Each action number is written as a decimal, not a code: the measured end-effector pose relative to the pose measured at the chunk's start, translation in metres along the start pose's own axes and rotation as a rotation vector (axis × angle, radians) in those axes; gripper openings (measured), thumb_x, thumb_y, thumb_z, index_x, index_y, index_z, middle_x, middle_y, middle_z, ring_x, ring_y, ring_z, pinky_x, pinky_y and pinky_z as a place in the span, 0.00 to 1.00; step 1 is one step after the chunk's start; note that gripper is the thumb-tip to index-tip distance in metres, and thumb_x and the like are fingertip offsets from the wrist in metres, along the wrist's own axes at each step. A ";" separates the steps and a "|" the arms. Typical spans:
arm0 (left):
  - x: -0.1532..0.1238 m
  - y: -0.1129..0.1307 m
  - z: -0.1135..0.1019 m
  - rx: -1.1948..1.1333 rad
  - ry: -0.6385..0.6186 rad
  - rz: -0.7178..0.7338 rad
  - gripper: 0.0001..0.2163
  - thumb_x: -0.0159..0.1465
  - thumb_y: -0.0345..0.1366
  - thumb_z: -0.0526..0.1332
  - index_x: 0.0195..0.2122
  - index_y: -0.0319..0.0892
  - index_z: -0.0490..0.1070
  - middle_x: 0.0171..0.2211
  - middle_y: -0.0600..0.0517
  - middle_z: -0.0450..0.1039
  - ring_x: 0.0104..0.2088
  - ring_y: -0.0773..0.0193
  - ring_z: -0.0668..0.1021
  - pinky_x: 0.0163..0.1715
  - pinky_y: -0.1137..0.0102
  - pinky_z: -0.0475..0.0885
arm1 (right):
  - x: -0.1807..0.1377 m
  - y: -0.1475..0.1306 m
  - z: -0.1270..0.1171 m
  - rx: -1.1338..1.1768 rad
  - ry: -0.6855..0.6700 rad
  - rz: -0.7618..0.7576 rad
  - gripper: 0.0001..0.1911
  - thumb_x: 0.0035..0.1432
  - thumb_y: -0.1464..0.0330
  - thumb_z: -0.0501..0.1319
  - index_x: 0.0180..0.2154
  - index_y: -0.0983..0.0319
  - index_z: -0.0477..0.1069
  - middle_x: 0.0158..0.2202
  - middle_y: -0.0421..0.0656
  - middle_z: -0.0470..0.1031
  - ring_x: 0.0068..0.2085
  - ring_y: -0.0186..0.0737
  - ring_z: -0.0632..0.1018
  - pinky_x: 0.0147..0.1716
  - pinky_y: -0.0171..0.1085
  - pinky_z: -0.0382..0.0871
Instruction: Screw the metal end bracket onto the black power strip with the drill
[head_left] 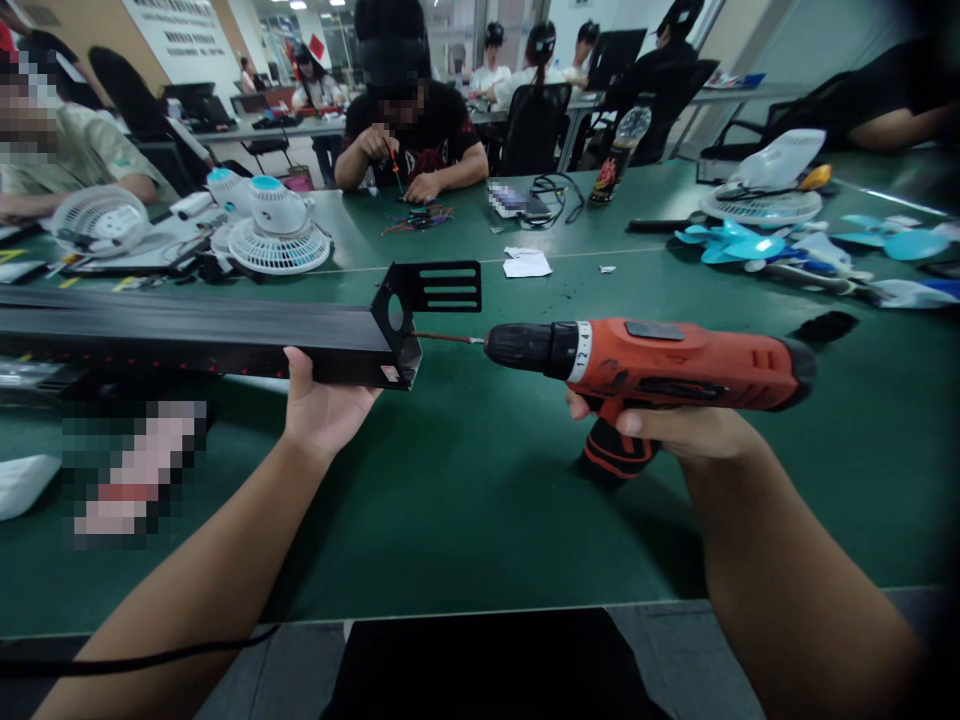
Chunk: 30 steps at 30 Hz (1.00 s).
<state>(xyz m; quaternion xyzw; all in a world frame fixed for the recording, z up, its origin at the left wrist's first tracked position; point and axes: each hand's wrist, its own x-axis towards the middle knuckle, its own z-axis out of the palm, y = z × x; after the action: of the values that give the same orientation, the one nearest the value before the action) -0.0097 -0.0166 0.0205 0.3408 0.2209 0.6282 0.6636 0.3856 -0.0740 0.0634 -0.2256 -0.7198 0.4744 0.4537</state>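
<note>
My left hand (324,405) grips the underside of a long black metal bar (187,340) near its right end, holding it level above the green table (480,500). A slotted black bracket (429,290) stands up at that end. My right hand (675,425) is wrapped round the grip of an orange and black cordless drill (675,362). The drill points left, and its thin bit (446,338) reaches into the open end of the bar just under the bracket.
Small white and blue desk fans (277,225) lie at the left. Blue fan blades (731,243) and a white grille (761,205) lie at the right. A person in black works across the table (412,125), a bottle (619,155) beside them. Others sit behind.
</note>
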 end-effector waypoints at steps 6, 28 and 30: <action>0.000 0.000 -0.002 -0.030 -0.013 -0.002 0.34 0.68 0.65 0.73 0.69 0.55 0.78 0.68 0.47 0.82 0.77 0.43 0.73 0.65 0.54 0.80 | -0.003 0.002 -0.001 0.012 0.010 0.015 0.15 0.68 0.59 0.78 0.53 0.55 0.86 0.42 0.45 0.88 0.42 0.45 0.87 0.43 0.41 0.87; 0.002 -0.001 -0.006 -0.020 -0.009 0.017 0.33 0.69 0.66 0.71 0.67 0.51 0.80 0.67 0.45 0.83 0.76 0.42 0.74 0.60 0.57 0.83 | -0.002 0.002 -0.001 0.002 -0.006 -0.004 0.16 0.68 0.57 0.78 0.54 0.55 0.86 0.41 0.45 0.87 0.42 0.45 0.87 0.42 0.40 0.86; 0.002 -0.001 -0.004 -0.020 -0.021 0.020 0.33 0.68 0.66 0.72 0.66 0.51 0.81 0.66 0.45 0.83 0.75 0.44 0.76 0.58 0.59 0.83 | -0.001 0.002 -0.002 -0.007 -0.025 -0.020 0.15 0.69 0.57 0.77 0.53 0.55 0.86 0.41 0.45 0.87 0.41 0.45 0.87 0.41 0.40 0.86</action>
<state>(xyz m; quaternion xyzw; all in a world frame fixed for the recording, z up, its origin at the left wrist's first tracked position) -0.0120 -0.0138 0.0174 0.3431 0.2041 0.6332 0.6631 0.3875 -0.0734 0.0614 -0.2141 -0.7294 0.4700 0.4486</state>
